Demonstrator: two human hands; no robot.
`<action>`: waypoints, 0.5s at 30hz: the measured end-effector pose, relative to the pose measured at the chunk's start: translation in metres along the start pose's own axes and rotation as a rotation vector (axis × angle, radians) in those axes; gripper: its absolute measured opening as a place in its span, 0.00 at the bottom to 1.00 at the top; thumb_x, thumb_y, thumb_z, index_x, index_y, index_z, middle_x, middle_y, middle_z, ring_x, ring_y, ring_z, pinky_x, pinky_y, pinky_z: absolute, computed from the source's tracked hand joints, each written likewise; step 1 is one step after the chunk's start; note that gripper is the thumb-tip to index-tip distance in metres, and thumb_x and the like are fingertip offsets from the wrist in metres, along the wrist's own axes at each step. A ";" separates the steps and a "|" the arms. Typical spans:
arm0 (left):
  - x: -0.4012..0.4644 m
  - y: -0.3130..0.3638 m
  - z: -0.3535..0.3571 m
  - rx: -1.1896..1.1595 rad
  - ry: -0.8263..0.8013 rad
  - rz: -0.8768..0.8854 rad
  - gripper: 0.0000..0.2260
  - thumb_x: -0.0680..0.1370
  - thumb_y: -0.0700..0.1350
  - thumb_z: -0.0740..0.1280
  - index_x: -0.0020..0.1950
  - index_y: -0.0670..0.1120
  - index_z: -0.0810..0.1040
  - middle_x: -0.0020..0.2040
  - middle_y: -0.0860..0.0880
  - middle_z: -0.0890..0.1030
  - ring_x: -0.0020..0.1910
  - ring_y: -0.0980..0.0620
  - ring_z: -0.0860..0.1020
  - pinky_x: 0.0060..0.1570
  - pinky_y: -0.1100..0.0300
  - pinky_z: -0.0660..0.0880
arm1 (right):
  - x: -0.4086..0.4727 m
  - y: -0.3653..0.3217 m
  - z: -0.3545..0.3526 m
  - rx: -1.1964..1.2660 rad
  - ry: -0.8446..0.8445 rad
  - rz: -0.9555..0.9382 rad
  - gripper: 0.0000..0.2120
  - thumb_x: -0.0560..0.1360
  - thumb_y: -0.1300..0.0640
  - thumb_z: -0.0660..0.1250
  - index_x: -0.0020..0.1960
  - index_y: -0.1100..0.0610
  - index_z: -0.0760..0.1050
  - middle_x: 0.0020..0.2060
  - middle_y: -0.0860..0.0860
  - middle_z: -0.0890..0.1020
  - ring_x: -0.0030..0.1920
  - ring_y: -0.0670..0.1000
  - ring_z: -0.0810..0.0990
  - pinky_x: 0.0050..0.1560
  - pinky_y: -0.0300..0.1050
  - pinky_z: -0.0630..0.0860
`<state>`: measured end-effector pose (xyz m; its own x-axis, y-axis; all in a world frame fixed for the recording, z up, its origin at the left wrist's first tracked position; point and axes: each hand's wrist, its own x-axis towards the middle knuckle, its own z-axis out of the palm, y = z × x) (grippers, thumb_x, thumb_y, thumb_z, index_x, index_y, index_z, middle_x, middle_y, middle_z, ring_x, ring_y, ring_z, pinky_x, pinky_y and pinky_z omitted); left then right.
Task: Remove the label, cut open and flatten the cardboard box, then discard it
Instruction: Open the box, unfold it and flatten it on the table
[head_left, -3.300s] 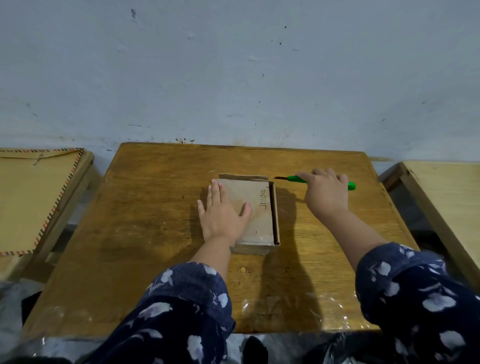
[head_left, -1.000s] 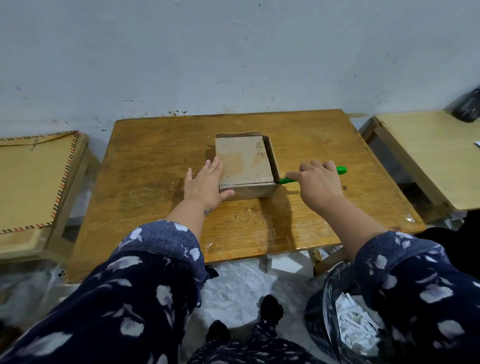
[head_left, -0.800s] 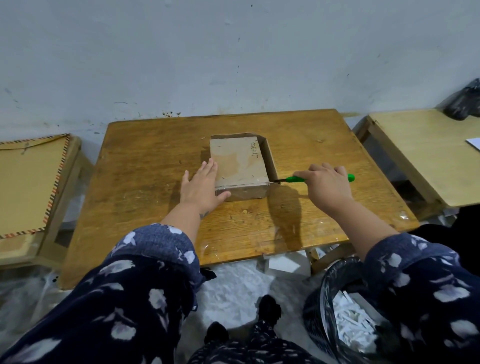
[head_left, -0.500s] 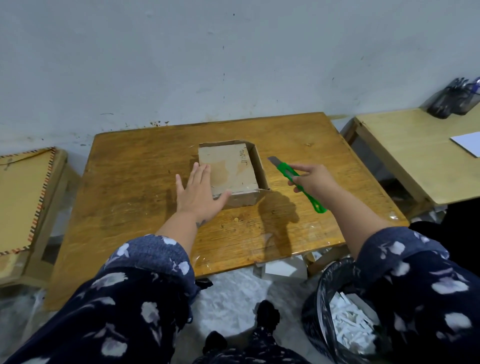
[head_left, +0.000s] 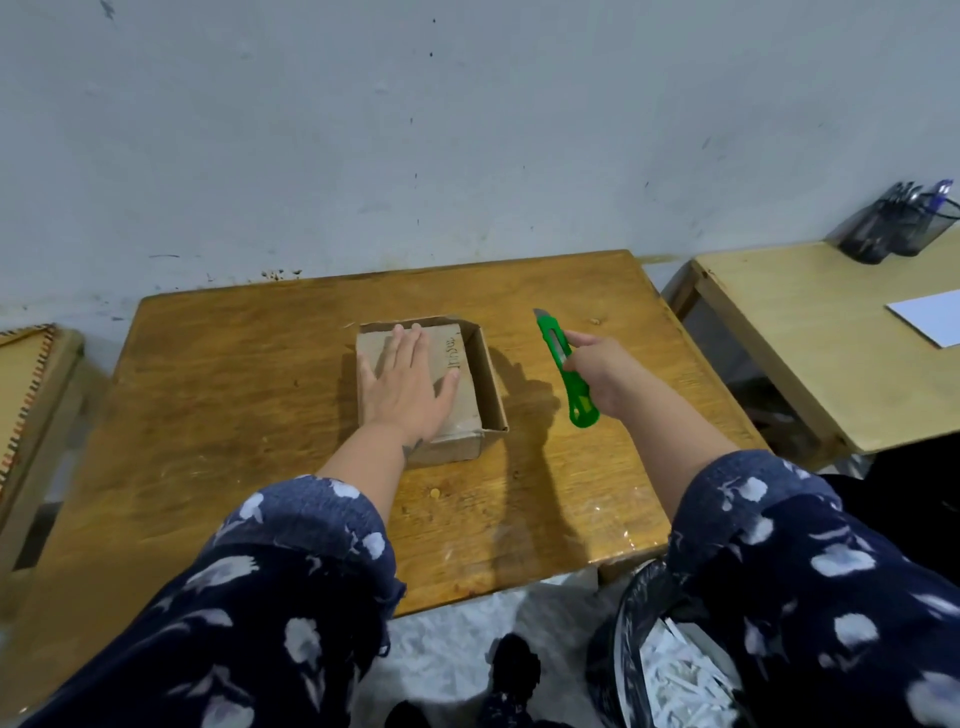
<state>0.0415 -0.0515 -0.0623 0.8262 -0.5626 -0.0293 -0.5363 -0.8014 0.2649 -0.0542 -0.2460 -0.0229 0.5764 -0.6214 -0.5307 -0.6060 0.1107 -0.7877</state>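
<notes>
From the head camera I look down on a worn, honey-brown wooden table (head_left: 234, 415) pushed against a scuffed pale grey wall (head_left: 467, 130). A small brown cardboard box (head_left: 467, 395) sits near the table's middle, its flap on the three o'clock side standing up and open along the edge. My left hand (head_left: 402, 389) lies flat on the box top with fingers spread and pointing to twelve o'clock, pressing down and gripping nothing. At three o'clock from the box, my right hand (head_left: 597, 371) is clenched around a bright green plastic utility knife (head_left: 563, 369), held clear of the box with the blade tip toward twelve o'clock and the handle end toward six. Both forearms come out of dark blue sleeves with white flower shapes (head_left: 291, 597). At five o'clock, below the table's edge, a black bin (head_left: 628, 623) holds white paper scraps. At two o'clock a lighter wooden table (head_left: 831, 364) carries a dark mesh pen holder (head_left: 893, 223) and a white sheet of paper (head_left: 930, 317).
</notes>
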 end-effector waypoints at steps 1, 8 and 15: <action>0.002 0.001 0.002 0.006 -0.018 -0.006 0.31 0.80 0.61 0.48 0.78 0.46 0.46 0.79 0.50 0.47 0.77 0.52 0.42 0.74 0.41 0.41 | 0.005 -0.003 -0.001 0.017 -0.014 0.006 0.26 0.78 0.70 0.55 0.72 0.51 0.67 0.56 0.56 0.75 0.53 0.57 0.74 0.49 0.49 0.70; 0.000 0.004 0.017 0.053 0.001 -0.030 0.31 0.80 0.62 0.44 0.78 0.48 0.47 0.79 0.51 0.47 0.77 0.54 0.42 0.74 0.40 0.43 | 0.040 -0.019 0.004 0.039 0.000 0.027 0.27 0.78 0.71 0.49 0.73 0.52 0.66 0.60 0.55 0.73 0.53 0.55 0.72 0.51 0.47 0.70; 0.003 0.005 0.019 0.037 0.064 -0.049 0.30 0.79 0.62 0.46 0.78 0.49 0.50 0.79 0.53 0.51 0.77 0.55 0.45 0.75 0.42 0.44 | 0.073 -0.022 0.023 -0.164 0.177 -0.124 0.24 0.75 0.64 0.66 0.70 0.55 0.69 0.64 0.56 0.76 0.60 0.57 0.77 0.58 0.48 0.75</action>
<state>0.0374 -0.0611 -0.0790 0.8603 -0.5093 0.0208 -0.5000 -0.8353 0.2285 0.0135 -0.2755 -0.0514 0.5555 -0.7502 -0.3587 -0.6256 -0.0929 -0.7746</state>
